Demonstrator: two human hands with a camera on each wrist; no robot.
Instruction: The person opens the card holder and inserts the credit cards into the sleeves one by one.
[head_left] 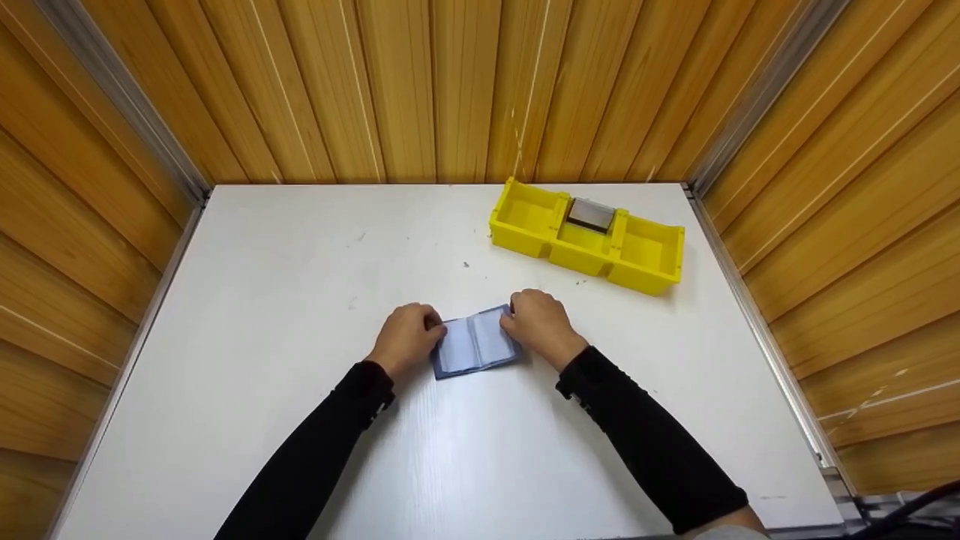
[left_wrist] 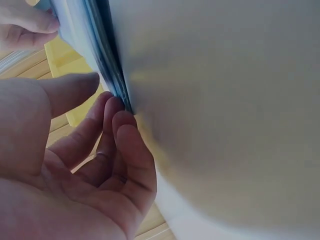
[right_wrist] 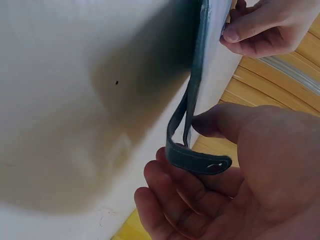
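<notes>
A blue card holder lies spread open at the middle of the table, its clear plastic sleeves facing up. At its left edge, my left hand pinches the cover between thumb and fingers. My right hand holds the opposite edge, thumb on the inner side. In the right wrist view, a narrow strap with a metal snap curls out from that edge, over my right fingers. Layered edges of the card holder show beside my left fingertips in the left wrist view.
Behind and to the right stands a yellow three-compartment bin. A flat grey, dark-edged thing leans in its middle compartment. Wood-patterned walls border the white table at the back and sides.
</notes>
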